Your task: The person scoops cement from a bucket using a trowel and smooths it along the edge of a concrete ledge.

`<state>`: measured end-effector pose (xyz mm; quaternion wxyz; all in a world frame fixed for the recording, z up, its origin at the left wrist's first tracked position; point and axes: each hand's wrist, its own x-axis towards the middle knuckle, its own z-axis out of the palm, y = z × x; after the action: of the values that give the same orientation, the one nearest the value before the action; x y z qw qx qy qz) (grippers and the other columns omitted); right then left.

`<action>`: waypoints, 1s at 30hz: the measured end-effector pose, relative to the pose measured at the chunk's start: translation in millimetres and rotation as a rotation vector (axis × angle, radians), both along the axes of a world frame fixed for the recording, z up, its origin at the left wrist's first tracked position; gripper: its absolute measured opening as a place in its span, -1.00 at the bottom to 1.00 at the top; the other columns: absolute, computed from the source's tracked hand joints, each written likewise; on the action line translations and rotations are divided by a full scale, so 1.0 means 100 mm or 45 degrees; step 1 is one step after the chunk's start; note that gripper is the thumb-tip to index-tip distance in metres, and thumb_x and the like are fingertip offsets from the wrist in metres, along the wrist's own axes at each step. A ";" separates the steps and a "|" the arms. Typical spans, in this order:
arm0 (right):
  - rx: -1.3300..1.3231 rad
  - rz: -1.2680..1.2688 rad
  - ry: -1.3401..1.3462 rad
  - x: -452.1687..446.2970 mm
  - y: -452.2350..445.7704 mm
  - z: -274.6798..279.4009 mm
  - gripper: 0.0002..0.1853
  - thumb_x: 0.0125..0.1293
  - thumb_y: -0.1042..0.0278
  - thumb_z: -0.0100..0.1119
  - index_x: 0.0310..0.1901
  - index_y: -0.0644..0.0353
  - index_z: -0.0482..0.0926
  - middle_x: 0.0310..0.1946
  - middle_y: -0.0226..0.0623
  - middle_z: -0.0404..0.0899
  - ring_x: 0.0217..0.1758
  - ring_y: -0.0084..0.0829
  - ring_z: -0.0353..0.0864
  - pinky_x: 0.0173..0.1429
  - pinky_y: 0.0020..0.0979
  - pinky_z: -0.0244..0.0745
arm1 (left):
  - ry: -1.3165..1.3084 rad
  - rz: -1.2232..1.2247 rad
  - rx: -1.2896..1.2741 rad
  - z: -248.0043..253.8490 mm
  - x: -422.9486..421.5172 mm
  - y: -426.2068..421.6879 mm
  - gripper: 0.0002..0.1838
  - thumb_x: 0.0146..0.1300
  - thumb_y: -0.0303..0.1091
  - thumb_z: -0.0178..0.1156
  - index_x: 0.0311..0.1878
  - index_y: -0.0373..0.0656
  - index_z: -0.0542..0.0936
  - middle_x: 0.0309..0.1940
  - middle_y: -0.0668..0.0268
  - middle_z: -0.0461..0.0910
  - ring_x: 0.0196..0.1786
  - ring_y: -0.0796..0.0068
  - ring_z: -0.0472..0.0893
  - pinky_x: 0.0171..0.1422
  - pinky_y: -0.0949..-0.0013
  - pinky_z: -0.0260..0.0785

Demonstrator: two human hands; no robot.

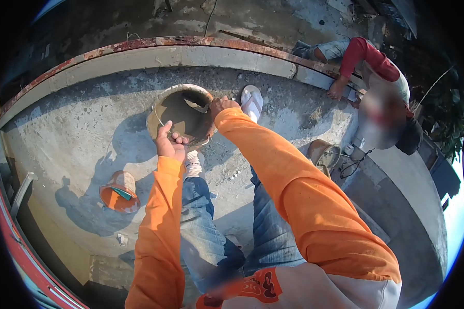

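Note:
A round bucket (154, 124) with a pale, crusted rim stands before me, holding wet grey mortar (176, 116). My left hand (171, 146) is at its near rim, palm up with fingers curled; the bucket's thin wire handle (160, 119) runs into them. At the right rim, my right hand (224, 106) is closed round the grip of a trowel, which the fingers mostly hide. The trowel's blade (195, 103) reaches into the bucket, over the mortar.
An orange bucket (119, 192) with something green inside lies tipped at left. Another bucket (323, 154) stands right, near a cable (354, 166). A low wall (139, 58) curves along the far side. A co-worker (384, 85) in red sleeves leans at that wall on the right.

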<state>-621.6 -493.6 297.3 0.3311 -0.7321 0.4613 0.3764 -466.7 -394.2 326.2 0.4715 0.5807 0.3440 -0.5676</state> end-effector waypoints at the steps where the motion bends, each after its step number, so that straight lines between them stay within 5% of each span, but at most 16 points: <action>1: 0.040 0.002 0.018 -0.01 -0.08 0.04 -0.71 0.31 0.37 -0.09 0.00 0.20 0.54 0.00 -0.11 0.55 0.04 -0.20 0.59 0.00 -0.28 0.54 | 0.005 -0.022 0.002 0.05 0.00 -0.05 -0.72 0.07 -0.27 0.30 -0.26 0.04 0.36 -0.65 0.47 0.25 -0.64 0.56 0.23 -0.43 0.39 0.18; 7: 0.067 -0.109 -0.165 -0.22 -0.11 -0.33 -0.69 0.35 0.32 -0.13 -0.02 0.23 0.54 0.00 -0.08 0.56 0.12 -0.18 0.54 0.05 -0.25 0.53 | -0.124 -0.154 0.092 -0.18 0.25 0.05 -0.77 0.10 -0.30 0.29 -0.26 0.01 0.41 -0.65 0.48 0.25 -0.64 0.57 0.22 -0.41 0.40 0.17; 9: 0.168 -0.414 -0.151 -0.32 -0.13 -0.01 -0.62 0.35 0.17 -0.13 0.04 0.25 0.49 -0.06 -0.01 0.57 0.08 -0.09 0.56 0.06 -0.19 0.52 | -0.082 -0.115 0.079 -0.20 0.37 0.10 -0.69 0.17 -0.31 0.22 -0.02 -0.07 0.46 -0.61 0.46 0.28 -0.62 0.60 0.26 -0.38 0.38 0.22; 14: 0.253 -0.692 -0.064 -0.76 0.12 0.25 -0.63 0.34 0.21 -0.16 0.02 0.25 0.49 0.01 0.01 0.53 0.05 0.02 0.57 0.08 -0.14 0.51 | -0.287 -0.265 0.171 -0.39 0.47 0.35 -0.82 0.20 -0.25 0.23 -0.20 -0.04 0.48 -0.64 0.50 0.25 -0.60 0.59 0.28 -0.33 0.36 0.26; 16: 0.120 -0.680 -0.166 -0.82 0.37 0.38 -0.55 0.31 0.05 -0.06 0.10 0.19 0.39 0.00 0.08 0.51 -0.05 0.05 0.60 0.04 -0.11 0.51 | -0.389 -0.384 0.424 -0.47 0.51 0.50 -0.82 0.22 -0.25 0.21 -0.16 -0.04 0.48 -0.57 0.49 0.30 -0.50 0.54 0.38 -0.23 0.32 0.31; 17: 0.019 -0.763 -0.207 -0.85 0.53 0.44 -0.58 0.28 0.03 -0.01 0.02 0.17 0.47 -0.14 0.05 0.59 -0.09 0.02 0.62 0.01 -0.09 0.51 | -0.390 -0.417 0.402 -0.50 0.56 0.62 -0.82 0.22 -0.25 0.21 -0.16 -0.04 0.48 -0.57 0.49 0.30 -0.50 0.54 0.38 -0.23 0.32 0.31; 19: 0.063 -0.869 -0.150 -0.94 0.74 0.42 -0.58 0.26 0.01 0.01 -0.02 0.16 0.50 -0.24 0.03 0.61 -0.11 0.02 0.62 0.00 -0.08 0.51 | -0.459 -0.674 0.464 -0.51 0.67 0.73 -0.70 0.24 -0.23 0.16 0.02 0.00 0.44 -0.38 0.40 0.44 -0.18 0.40 0.51 -0.03 0.18 0.33; 24: 0.182 -1.097 -0.189 -1.33 1.45 0.57 -0.51 0.21 -0.09 0.09 -0.04 0.17 0.54 -0.36 -0.01 0.62 -0.24 -0.09 0.67 -0.17 -0.15 0.58 | -0.678 -1.263 0.467 -0.18 1.02 1.22 -0.68 0.23 -0.35 0.11 0.06 -0.11 0.44 -0.16 0.29 0.52 -0.24 0.47 0.52 -0.13 0.37 0.34; 26: 0.503 -1.740 -0.347 -1.60 1.67 1.02 -0.46 0.16 -0.15 0.19 -0.07 0.21 0.54 -0.49 -0.16 0.57 -0.50 -0.26 0.63 -0.45 -0.27 0.55 | -0.838 -1.626 0.144 0.03 1.17 1.61 -0.61 0.22 -0.38 0.09 0.13 -0.16 0.41 -0.17 0.22 0.56 -0.24 0.48 0.51 -0.16 0.44 0.35; 27: 0.490 -1.781 -0.341 -1.74 1.88 1.06 -0.46 0.16 -0.15 0.19 -0.07 0.21 0.54 -0.49 -0.16 0.57 -0.50 -0.26 0.63 -0.45 -0.27 0.55 | -0.819 -1.802 -0.025 0.21 1.08 1.78 -0.59 0.22 -0.39 0.09 0.15 -0.18 0.40 -0.20 0.19 0.57 -0.26 0.49 0.51 -0.18 0.47 0.36; 29: 0.535 -2.307 -0.546 -2.07 2.42 1.06 -0.46 0.16 -0.13 0.25 -0.08 0.22 0.54 -0.58 -0.31 0.46 -0.65 -0.45 0.50 -0.60 -0.41 0.45 | -0.572 -2.152 0.162 1.17 0.43 1.66 -0.58 0.24 -0.38 0.07 0.18 -0.22 0.37 -0.24 0.24 0.59 -0.23 0.46 0.53 -0.11 0.45 0.37; 30: 0.515 -2.342 -0.529 -2.27 2.65 1.09 -0.46 0.16 -0.13 0.25 -0.08 0.22 0.54 -0.58 -0.31 0.46 -0.65 -0.45 0.50 -0.60 -0.41 0.45 | -0.610 -2.244 -0.111 1.14 0.48 2.02 -0.57 0.25 -0.35 0.07 0.19 -0.18 0.37 -0.24 0.26 0.59 -0.19 0.48 0.53 -0.05 0.47 0.36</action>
<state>-848.8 -229.0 406.3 0.6914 -0.0652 0.7132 -0.0951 -418.5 -191.9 440.3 -0.0523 0.7169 -0.3528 -0.5990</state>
